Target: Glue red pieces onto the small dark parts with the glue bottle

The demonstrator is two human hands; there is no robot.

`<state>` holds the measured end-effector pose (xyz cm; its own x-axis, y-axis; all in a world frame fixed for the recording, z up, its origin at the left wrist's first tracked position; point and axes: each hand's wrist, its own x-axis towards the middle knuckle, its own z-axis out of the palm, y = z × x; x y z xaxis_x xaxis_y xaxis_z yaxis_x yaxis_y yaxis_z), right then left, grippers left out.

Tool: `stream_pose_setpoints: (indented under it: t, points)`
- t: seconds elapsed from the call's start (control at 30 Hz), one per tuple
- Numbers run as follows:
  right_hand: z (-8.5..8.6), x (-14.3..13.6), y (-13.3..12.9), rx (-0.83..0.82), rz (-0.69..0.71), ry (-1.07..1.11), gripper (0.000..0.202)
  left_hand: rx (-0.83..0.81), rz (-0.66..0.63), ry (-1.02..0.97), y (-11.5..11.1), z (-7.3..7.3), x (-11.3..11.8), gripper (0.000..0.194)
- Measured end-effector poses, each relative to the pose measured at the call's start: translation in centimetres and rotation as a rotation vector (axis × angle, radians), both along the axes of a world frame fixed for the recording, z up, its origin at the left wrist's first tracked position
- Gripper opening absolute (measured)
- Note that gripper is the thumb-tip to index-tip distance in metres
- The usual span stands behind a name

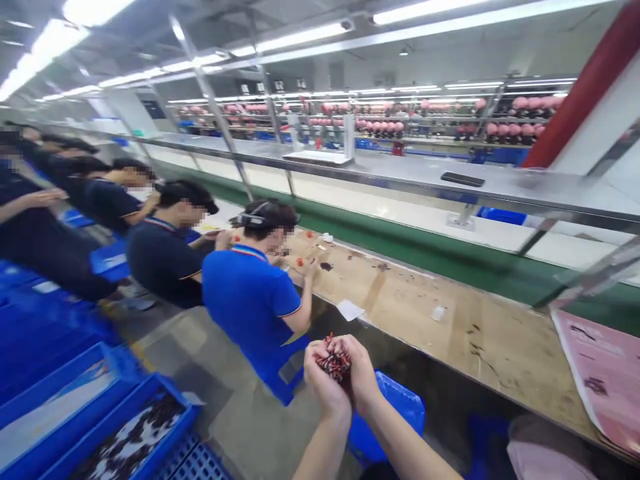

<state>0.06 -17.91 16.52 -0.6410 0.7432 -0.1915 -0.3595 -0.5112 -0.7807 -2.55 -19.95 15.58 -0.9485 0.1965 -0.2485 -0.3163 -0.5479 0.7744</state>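
Note:
My left hand [323, 383] and my right hand [363, 375] are cupped together, with fingers curled around a heap of small dark-and-red pieces [334, 362]. The pieces are thin and packed together; their exact kind is too small to tell. Both hands are in the air, in front of the long workbench [395, 293] and above a blue plastic stool [387, 410]. A folded white paper [351, 310] lies at the near edge of the bench, just beyond my hands.
A co-worker in a blue shirt [250, 293] sits at the bench to my left, with others farther along. Blue crates [183, 417] with dark pieces stand at lower left. A pink sheet [607, 373] covers the bench's right end. A metal shelf [400, 175] runs above it.

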Motion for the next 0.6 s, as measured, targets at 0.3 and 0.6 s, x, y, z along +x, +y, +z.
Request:
stream_pose_setpoints:
  t: [0.3,0.6]
  points:
    - [-6.0,8.5,9.7,-0.213,-0.675,-0.121,0.035,-0.024,-0.609,-0.112,11.9,-4.3,8.2,0.037]
    - [-10.8,6.0,13.3,-0.3,-1.094,-0.241,0.036,-0.074,-0.972,-0.323,16.5,-9.8,6.0,0.042]
